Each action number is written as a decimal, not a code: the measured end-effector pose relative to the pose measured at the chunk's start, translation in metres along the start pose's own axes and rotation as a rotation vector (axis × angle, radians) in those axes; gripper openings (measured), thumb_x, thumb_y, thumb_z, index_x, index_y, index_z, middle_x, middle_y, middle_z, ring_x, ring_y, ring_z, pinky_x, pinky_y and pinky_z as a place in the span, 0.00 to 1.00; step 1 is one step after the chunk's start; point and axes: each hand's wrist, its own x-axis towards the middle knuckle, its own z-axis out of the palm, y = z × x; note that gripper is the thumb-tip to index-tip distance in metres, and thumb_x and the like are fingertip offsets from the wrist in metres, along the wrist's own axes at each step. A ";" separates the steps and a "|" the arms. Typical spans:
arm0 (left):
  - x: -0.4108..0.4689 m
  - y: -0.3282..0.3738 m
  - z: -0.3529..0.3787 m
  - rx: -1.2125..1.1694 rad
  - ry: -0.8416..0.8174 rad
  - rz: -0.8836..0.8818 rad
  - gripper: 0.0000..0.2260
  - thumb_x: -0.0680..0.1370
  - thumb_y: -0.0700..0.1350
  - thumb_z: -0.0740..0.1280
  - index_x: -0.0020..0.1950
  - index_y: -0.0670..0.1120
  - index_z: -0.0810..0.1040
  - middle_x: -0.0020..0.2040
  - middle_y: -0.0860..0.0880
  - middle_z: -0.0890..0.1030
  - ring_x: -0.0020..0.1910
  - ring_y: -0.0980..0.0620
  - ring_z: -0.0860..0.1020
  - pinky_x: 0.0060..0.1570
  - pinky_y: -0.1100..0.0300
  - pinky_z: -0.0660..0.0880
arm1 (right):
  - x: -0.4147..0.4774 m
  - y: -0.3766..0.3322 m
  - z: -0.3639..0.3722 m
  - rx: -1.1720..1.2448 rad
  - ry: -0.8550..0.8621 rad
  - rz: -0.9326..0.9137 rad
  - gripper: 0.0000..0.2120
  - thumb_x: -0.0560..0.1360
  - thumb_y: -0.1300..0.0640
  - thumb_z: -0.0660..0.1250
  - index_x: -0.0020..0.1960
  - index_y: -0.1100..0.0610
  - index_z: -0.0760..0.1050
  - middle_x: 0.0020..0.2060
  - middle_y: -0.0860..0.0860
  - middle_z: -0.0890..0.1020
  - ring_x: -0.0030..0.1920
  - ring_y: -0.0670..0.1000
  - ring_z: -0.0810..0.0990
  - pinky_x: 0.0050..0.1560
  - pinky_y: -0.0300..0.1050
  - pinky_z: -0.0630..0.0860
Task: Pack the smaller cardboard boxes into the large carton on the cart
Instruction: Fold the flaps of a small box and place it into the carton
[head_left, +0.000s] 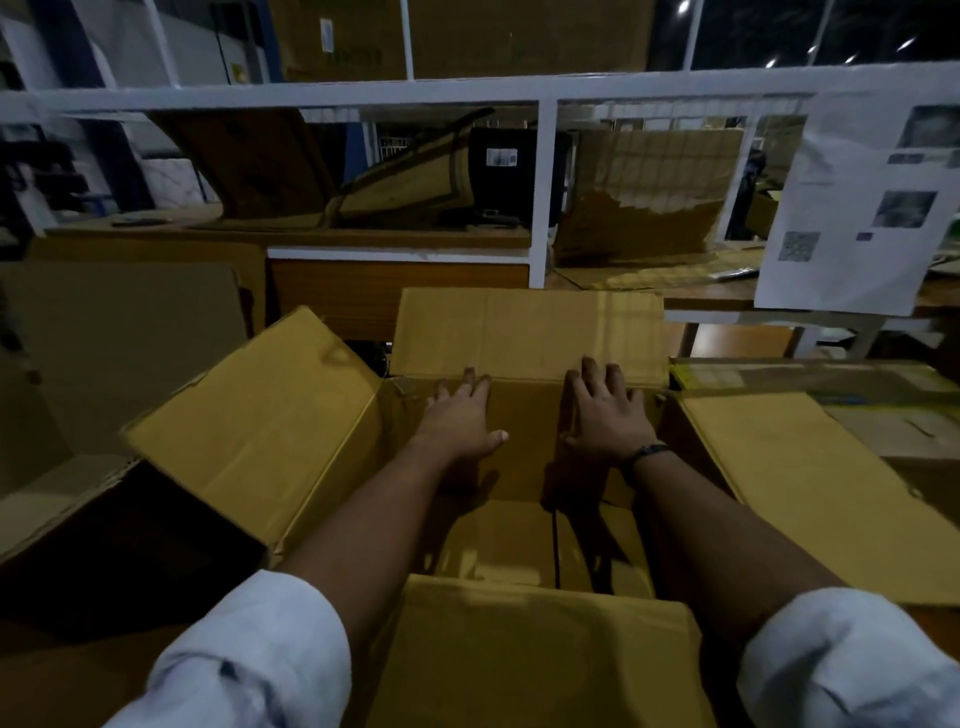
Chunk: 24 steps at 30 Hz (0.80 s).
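Observation:
A large open cardboard carton (524, 332) stands right in front of me with its four flaps spread outward. Both my arms reach into it. My left hand (460, 415) lies flat with straight fingers against the far inner wall, fingertips near the fold of the far flap. My right hand (605, 410) is spread the same way to its right, a dark band on the wrist. Neither hand holds anything. The carton's floor (519, 540) shows bare cardboard with a dark seam. No smaller box is visible inside.
Another open carton (130, 519) sits at the left, dark inside. A flat box with labels (831, 384) lies at the right. Behind stands a white-framed shelf rack (540, 187) with cardboard sheets, and a printed paper sheet (852, 208) hangs at the right.

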 end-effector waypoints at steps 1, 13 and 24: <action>0.000 -0.002 0.002 0.009 0.004 0.001 0.43 0.81 0.63 0.66 0.85 0.50 0.44 0.85 0.47 0.41 0.82 0.31 0.48 0.79 0.38 0.53 | 0.000 -0.001 0.000 0.000 0.001 0.000 0.49 0.77 0.40 0.70 0.84 0.52 0.41 0.83 0.52 0.38 0.82 0.63 0.37 0.78 0.70 0.52; -0.040 0.017 -0.032 -0.156 0.180 0.082 0.28 0.81 0.59 0.67 0.78 0.49 0.67 0.73 0.45 0.74 0.70 0.43 0.73 0.66 0.45 0.73 | -0.027 0.001 -0.034 0.083 -0.061 -0.036 0.42 0.78 0.36 0.67 0.84 0.48 0.51 0.84 0.50 0.47 0.82 0.61 0.41 0.78 0.69 0.46; -0.166 0.030 -0.026 -0.283 0.100 0.195 0.17 0.82 0.61 0.64 0.67 0.56 0.79 0.59 0.57 0.83 0.55 0.58 0.79 0.53 0.54 0.79 | -0.176 -0.055 -0.071 0.278 0.073 -0.113 0.24 0.80 0.41 0.66 0.74 0.47 0.71 0.73 0.50 0.72 0.74 0.53 0.68 0.73 0.54 0.69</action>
